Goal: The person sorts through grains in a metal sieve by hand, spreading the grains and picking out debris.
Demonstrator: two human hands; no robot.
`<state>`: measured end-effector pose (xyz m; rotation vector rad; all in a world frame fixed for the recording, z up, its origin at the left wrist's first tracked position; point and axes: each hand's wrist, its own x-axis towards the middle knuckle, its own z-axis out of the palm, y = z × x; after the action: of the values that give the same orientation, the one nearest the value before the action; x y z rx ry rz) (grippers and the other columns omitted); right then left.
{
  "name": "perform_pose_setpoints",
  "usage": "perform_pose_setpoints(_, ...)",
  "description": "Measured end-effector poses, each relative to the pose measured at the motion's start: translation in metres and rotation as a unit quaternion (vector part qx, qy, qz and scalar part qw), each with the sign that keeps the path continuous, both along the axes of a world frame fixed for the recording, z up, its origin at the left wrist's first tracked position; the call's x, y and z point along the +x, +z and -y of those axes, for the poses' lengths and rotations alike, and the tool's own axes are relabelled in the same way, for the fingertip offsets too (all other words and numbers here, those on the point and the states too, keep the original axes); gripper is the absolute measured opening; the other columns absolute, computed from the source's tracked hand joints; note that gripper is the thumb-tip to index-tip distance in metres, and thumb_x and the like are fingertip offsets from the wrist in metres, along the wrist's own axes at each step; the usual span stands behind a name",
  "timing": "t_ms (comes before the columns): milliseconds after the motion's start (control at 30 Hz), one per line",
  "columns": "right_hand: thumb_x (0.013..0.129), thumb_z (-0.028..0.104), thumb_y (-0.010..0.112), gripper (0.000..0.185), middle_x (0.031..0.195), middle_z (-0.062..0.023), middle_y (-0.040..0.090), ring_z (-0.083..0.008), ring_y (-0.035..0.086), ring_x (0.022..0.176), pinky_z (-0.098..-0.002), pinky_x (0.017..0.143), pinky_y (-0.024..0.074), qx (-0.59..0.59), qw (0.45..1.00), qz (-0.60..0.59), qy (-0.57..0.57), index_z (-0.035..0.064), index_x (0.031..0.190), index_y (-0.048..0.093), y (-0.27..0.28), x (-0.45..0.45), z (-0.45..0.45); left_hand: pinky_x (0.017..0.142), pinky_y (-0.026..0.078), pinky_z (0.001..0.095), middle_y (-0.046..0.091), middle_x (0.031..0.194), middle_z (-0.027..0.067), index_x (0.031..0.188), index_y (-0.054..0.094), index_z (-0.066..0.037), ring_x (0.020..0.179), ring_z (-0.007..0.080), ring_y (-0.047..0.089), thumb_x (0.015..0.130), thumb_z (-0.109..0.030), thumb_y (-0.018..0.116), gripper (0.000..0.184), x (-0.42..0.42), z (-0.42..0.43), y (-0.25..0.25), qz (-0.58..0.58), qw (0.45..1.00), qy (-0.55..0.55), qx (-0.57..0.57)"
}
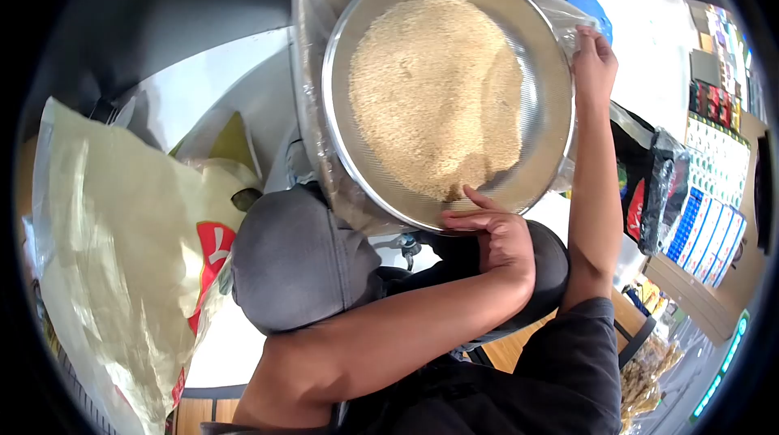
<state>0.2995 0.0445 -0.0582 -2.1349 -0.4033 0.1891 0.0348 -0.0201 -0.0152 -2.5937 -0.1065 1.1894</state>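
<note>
A large round metal sieve (550, 131) with a fine mesh holds a heap of pale tan grain (430, 86). It sits within the mouth of a clear plastic bag (312, 53). My left hand (499, 232) is at the sieve's near rim, its fingers stretched out over the edge and the thumb apart, close to the grain. On the right side, my right hand (595, 62) pinches the edge of the plastic bag just outside the rim. The underside of the sieve and the lower part of the bag are hidden.
A big yellowish translucent sack (114, 273) with red print stands at left. My bent knees (288, 260) are below the sieve. To the right are a black package (649, 183), blue-and-white boxes (706, 236) and stocked shelves. A bag of dried goods (649, 378) lies at lower right.
</note>
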Motion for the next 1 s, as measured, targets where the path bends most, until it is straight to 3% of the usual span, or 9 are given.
perform_pose_setpoints(167, 0.107, 0.022, 0.053, 0.028, 0.086, -0.0041, 0.065, -0.0099, 0.06, 0.068, -0.0266, 0.065, 0.0504, -0.016, 0.952, -0.18, 0.249, -0.0003, 0.117, 0.067, 0.004, -0.075, -0.045, 0.073, 0.066, 0.0454, 0.072, 0.113, 0.0258, 0.137, 0.05, 0.016, 0.085, 0.0324, 0.076, 0.081, -0.01, 0.073, 0.066, 0.001, 0.006, -0.004, 0.018, 0.999, -0.007, -0.026)
perform_pose_setpoints(233, 0.108, 0.022, 0.048, 0.033, 0.102, -0.0104, 0.07, -0.016, 0.068, 0.081, -0.0304, 0.078, 0.0575, 0.017, 0.885, -0.321, 0.338, -0.0043, 0.12, 0.063, -0.012, -0.101, -0.064, 0.072, 0.068, 0.0446, 0.063, 0.133, 0.022, 0.133, 0.057, 0.01, 0.088, 0.0347, 0.076, 0.097, 0.001, 0.051, 0.038, 0.009, 0.019, -0.014, -0.032, 0.999, 0.016, 0.028)
perform_pose_setpoints(300, 0.109, 0.018, 0.046, 0.032, 0.112, -0.0152, 0.07, -0.0213, 0.071, 0.094, -0.0346, 0.089, 0.059, 0.06, 0.829, -0.422, 0.362, -0.0074, 0.123, 0.06, -0.029, -0.123, -0.084, 0.072, 0.067, 0.0431, 0.062, 0.135, 0.022, 0.134, 0.056, 0.007, 0.087, 0.0328, 0.076, 0.098, -0.003, 0.052, 0.037, 0.0, 0.012, -0.008, -0.028, 0.997, -0.075, 0.012)
perform_pose_setpoints(533, 0.108, 0.015, 0.046, 0.031, 0.121, -0.0189, 0.067, -0.0252, 0.069, 0.111, -0.0368, 0.1, 0.0571, 0.129, 0.776, -0.513, 0.344, -0.0086, 0.125, 0.058, -0.065, -0.16, -0.11, 0.07, 0.067, 0.0406, 0.059, 0.139, 0.0238, 0.134, 0.056, 0.006, 0.086, 0.0329, 0.076, 0.099, -0.006, 0.053, 0.038, 0.002, 0.003, -0.004, -0.017, 0.998, -0.061, -0.018)
perform_pose_setpoints(633, 0.108, 0.015, 0.044, 0.03, 0.123, -0.0176, 0.067, -0.0247, 0.068, 0.112, -0.0369, 0.104, 0.0546, 0.024, 0.77, -0.485, 0.415, -0.0045, 0.124, 0.061, -0.066, -0.151, -0.098, 0.069, 0.067, 0.0396, 0.058, 0.14, 0.0246, 0.135, 0.056, 0.005, 0.086, 0.033, 0.077, 0.099, -0.007, 0.054, 0.038, 0.002, 0.003, -0.004, -0.015, 0.998, -0.06, -0.026)
perform_pose_setpoints(700, 0.109, 0.016, 0.045, 0.029, 0.117, -0.014, 0.07, -0.0215, 0.069, 0.108, -0.0339, 0.1, 0.0557, -0.093, 0.695, -0.5, 0.508, -0.0008, 0.118, 0.066, -0.075, -0.133, -0.081, 0.069, 0.067, 0.0389, 0.057, 0.141, 0.0252, 0.135, 0.056, 0.005, 0.085, 0.0331, 0.077, 0.099, -0.007, 0.055, 0.038, 0.002, 0.005, -0.002, -0.018, 0.998, -0.058, -0.029)
perform_pose_setpoints(767, 0.108, 0.019, 0.047, 0.029, 0.11, -0.0114, 0.072, -0.0193, 0.07, 0.1, -0.0306, 0.091, 0.0584, -0.183, 0.703, -0.482, 0.49, 0.0015, 0.113, 0.07, -0.082, -0.124, -0.071, 0.069, 0.067, 0.0387, 0.058, 0.138, 0.0245, 0.135, 0.057, 0.005, 0.085, 0.0324, 0.077, 0.099, -0.008, 0.055, 0.038, 0.002, 0.002, -0.002, -0.014, 0.998, -0.051, -0.032)
perform_pose_setpoints(867, 0.104, 0.019, 0.053, 0.026, 0.104, -0.0108, 0.071, -0.0185, 0.071, 0.09, -0.0289, 0.078, 0.061, -0.375, 0.553, -0.488, 0.562, -0.0001, 0.108, 0.069, -0.037, -0.128, -0.081, 0.069, 0.067, 0.0384, 0.06, 0.133, 0.0235, 0.134, 0.057, 0.005, 0.085, 0.0314, 0.077, 0.099, -0.008, 0.055, 0.038, 0.0, 0.0, -0.001, -0.009, 0.999, -0.042, -0.034)
perform_pose_setpoints(1000, 0.102, 0.017, 0.051, 0.025, 0.102, -0.0093, 0.071, -0.019, 0.071, 0.088, -0.0288, 0.079, 0.0608, -0.481, 0.522, -0.44, 0.55, -0.001, 0.106, 0.068, -0.009, -0.132, -0.088, 0.07, 0.067, 0.0381, 0.063, 0.127, 0.0221, 0.134, 0.057, 0.006, 0.084, 0.03, 0.077, 0.099, -0.008, 0.055, 0.038, -0.002, -0.003, -0.001, -0.003, 0.999, -0.04, -0.033)
